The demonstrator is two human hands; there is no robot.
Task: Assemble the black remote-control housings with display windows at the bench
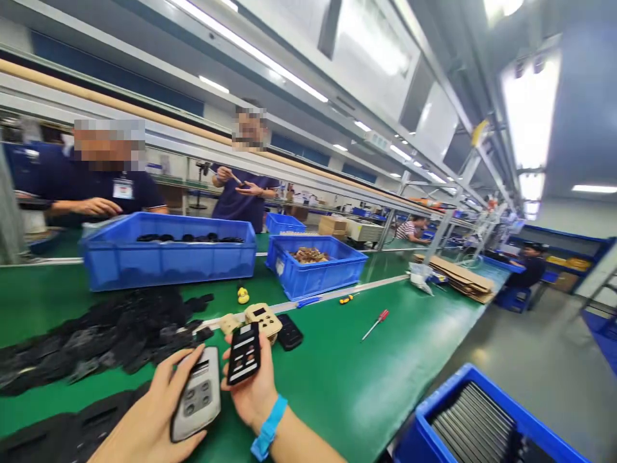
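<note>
My left hand (pixel 161 399) is closed round a light grey remote-like housing (pixel 196 395) with round dark buttons and a small dark window. In my right hand (pixel 253 392), which wears a blue wrist strap (pixel 270 427), is a black remote-like device (pixel 244 354) with light strips and button openings on its face. The two pieces are side by side, a little apart. Just beyond them, cream-coloured housings (pixel 263 320) and another black housing (pixel 290 332) lie on the green bench. A heap of thin black pieces (pixel 116 328) spreads out on the left.
Two blue bins, one with black parts (pixel 168 263) and one with brown parts (pixel 315 267), stand behind the work area. A red-handled screwdriver (pixel 375 325) lies to the right. A blue crate (pixel 419 418) with dark slats sits beside the bench. Co-workers stand or sit opposite.
</note>
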